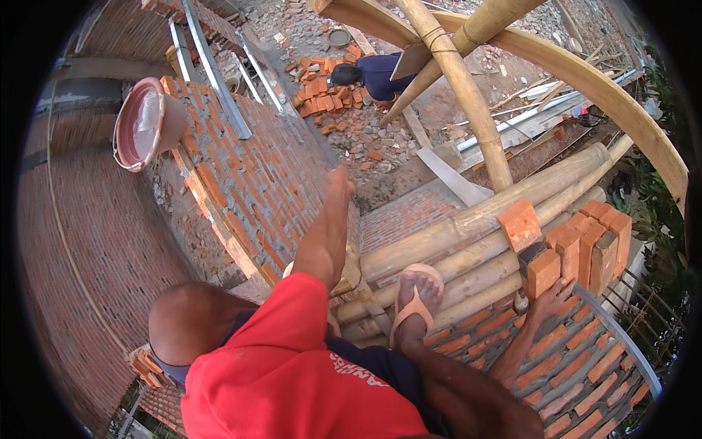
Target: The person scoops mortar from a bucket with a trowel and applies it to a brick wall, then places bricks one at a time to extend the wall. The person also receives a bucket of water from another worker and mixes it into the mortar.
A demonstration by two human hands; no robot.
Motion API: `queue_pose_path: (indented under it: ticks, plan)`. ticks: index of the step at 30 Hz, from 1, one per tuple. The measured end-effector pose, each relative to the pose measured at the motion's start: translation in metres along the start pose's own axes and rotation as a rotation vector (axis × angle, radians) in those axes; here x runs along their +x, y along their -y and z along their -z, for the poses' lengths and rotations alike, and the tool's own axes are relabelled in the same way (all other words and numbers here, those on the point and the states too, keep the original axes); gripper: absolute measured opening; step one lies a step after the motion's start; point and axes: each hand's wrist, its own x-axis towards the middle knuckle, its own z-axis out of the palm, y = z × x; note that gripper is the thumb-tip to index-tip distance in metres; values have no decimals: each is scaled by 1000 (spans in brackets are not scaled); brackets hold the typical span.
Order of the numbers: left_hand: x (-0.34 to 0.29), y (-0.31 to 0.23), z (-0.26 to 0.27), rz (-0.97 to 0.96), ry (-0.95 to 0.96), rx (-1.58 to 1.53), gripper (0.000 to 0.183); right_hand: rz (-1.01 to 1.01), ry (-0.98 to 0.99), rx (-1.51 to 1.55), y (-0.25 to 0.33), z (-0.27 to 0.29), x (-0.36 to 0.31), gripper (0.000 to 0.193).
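My left arm reaches forward over the brick wall, and my left hand (pixel 339 181) is raised in the air. Its fingers are foreshortened, so whether they close on anything is unclear. On the right, my right hand (pixel 547 300) lies at the near foot of a stack of orange bricks (pixel 589 249), fingers stretched out. It touches or nearly touches the closest brick (pixel 543 274). Another brick (pixel 520 225) leans up at the stack's left end. Beneath this hand runs a brick wall top (pixel 563 358) with grey mortar joints.
Bamboo poles (pixel 468 245) carry my sandalled foot (pixel 418 296). Upright bamboo (pixel 475 110) and a curved timber (pixel 592 80) cross ahead. A pinkish bucket (pixel 150 124) stands at the left by a brick wall (pixel 252 172). Below, a person in dark blue (pixel 384 77) bends near a brick pile (pixel 322 95).
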Motion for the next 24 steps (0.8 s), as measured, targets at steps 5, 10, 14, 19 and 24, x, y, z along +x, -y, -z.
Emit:
queue_pose_path:
  ticks: [5,10,14,19,24]
  plan:
    - [-22,16,9,-115,33,165,66,14,-21,-24,-4,-1,0,70]
    - [-39,17,13,-129,18,184,67,25,-43,-67,-13,-1,3,70]
    - [-38,9,12,-183,-20,232,70,48,-52,-84,-12,-2,2,69]
    - [-30,1,8,-182,-29,266,77,32,-57,-67,-9,-3,0,68]
    - [-15,4,8,-130,80,137,81,62,-51,-53,-15,2,3,69]
